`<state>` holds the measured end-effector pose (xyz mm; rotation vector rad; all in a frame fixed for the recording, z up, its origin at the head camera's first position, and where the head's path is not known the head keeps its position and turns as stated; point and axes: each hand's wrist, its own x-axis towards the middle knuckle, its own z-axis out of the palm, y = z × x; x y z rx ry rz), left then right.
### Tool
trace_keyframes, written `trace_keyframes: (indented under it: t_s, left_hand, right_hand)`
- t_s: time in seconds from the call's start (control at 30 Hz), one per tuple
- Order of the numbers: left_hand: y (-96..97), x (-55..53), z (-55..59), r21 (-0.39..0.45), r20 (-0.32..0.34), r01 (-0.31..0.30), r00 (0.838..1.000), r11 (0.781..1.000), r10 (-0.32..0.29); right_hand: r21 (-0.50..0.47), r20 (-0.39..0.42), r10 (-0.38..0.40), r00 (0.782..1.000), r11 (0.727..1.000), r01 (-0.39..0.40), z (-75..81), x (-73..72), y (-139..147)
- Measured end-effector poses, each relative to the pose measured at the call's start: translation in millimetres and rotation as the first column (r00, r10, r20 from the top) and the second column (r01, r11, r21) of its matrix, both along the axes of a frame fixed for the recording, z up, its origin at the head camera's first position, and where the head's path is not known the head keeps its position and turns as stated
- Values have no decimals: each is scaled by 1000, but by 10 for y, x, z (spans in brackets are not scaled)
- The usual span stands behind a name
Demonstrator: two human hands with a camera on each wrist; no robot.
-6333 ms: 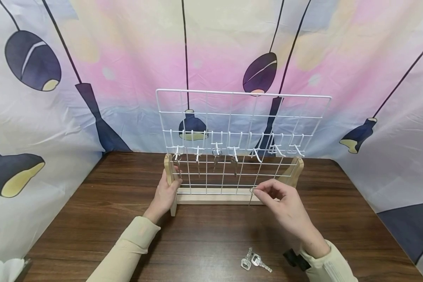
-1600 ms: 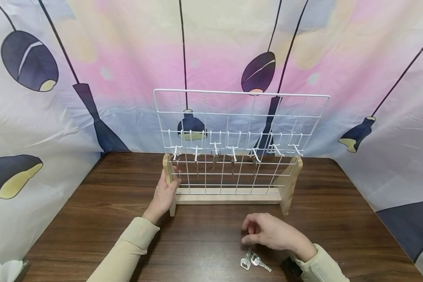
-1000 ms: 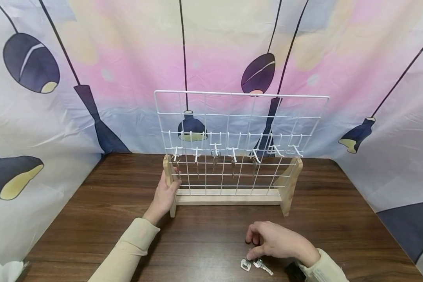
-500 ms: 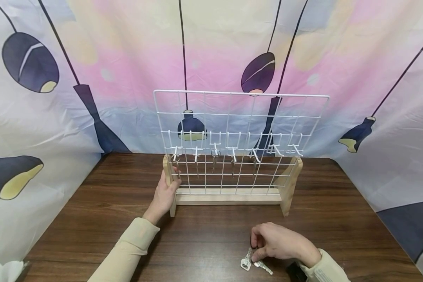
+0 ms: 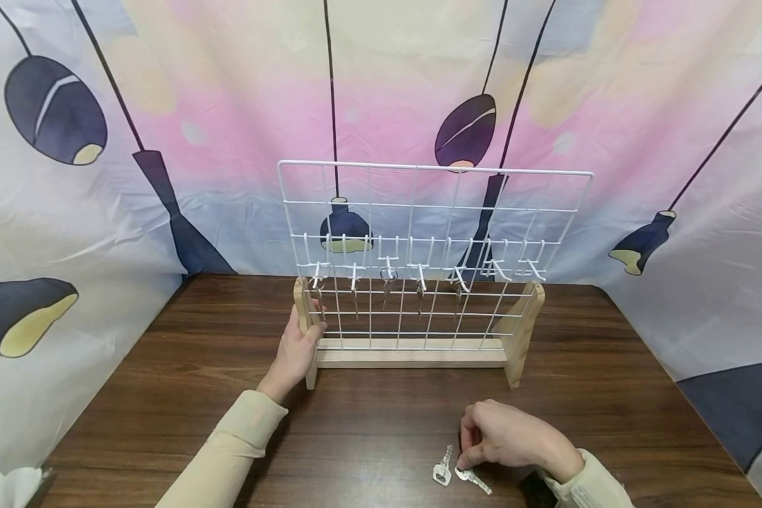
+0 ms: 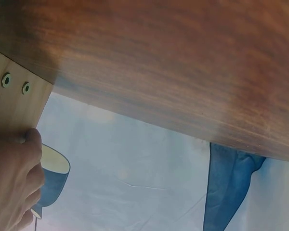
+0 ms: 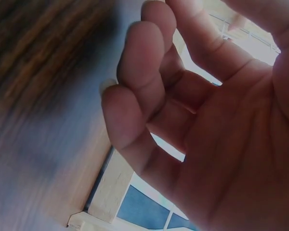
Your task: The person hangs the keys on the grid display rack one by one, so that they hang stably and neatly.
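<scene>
My left hand (image 5: pixel 297 349) grips the left wooden side panel of a white wire grid rack (image 5: pixel 410 360). In the left wrist view, its curled fingers (image 6: pixel 31 178) lie along the panel, near two bolts. My right hand (image 5: pixel 514 437) is low over the table, thumb and index fingertip together at the head of a silver key (image 5: pixel 474 481) that lies on the wood. Another silver key (image 5: pixel 442 471) lies just left of it. The right wrist view shows the other fingers (image 7: pixel 139 62) curled, with the thumb and index tips out of frame.
White hooks (image 5: pixel 498 270) run in a row across the grid, several of them holding a hanging key (image 5: pixel 387 282); the two rightmost bear none. A patterned cloth (image 5: pixel 228 106) stands behind the brown table (image 5: pixel 368 437). Something white (image 5: pixel 9 487) sits at the lower left edge.
A key formerly pinched by the right hand now hangs on the fifth hook. That hand came down to the loose keys and slid right; the two keys now lie apart. The left hand stays.
</scene>
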<state>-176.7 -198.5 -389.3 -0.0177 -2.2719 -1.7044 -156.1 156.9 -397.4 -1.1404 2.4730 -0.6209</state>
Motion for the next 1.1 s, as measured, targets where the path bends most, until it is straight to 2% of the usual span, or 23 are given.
trace_keyframes:
  t_s: [0.17, 0.23, 0.6, 0.97, 1.1]
  left_hand:
    - [1, 9, 10, 5, -4, 4, 1000, 1000, -4]
    - [34, 66, 106, -5, 7, 0, 1000, 1000, 0]
    - [38, 78, 114, -7, 23, -5, 1000, 1000, 5]
    - [41, 70, 104, 4, 6, 1, 1000, 1000, -1]
    - [36, 57, 81, 0, -4, 3, 1000, 1000, -3]
  right_hand:
    - [9, -18, 5, 1000, 1000, -5, -2, 5, 1]
    - [13, -28, 8, 1000, 1000, -8, 1, 6, 3]
    - [-23, -54, 14, 998, 1000, -16, 26, 0, 19]
    - [-106, 34, 12, 999, 994, -8, 26, -51, 31]
    - [-154, 19, 20, 1000, 988, -17, 48, -56, 39]
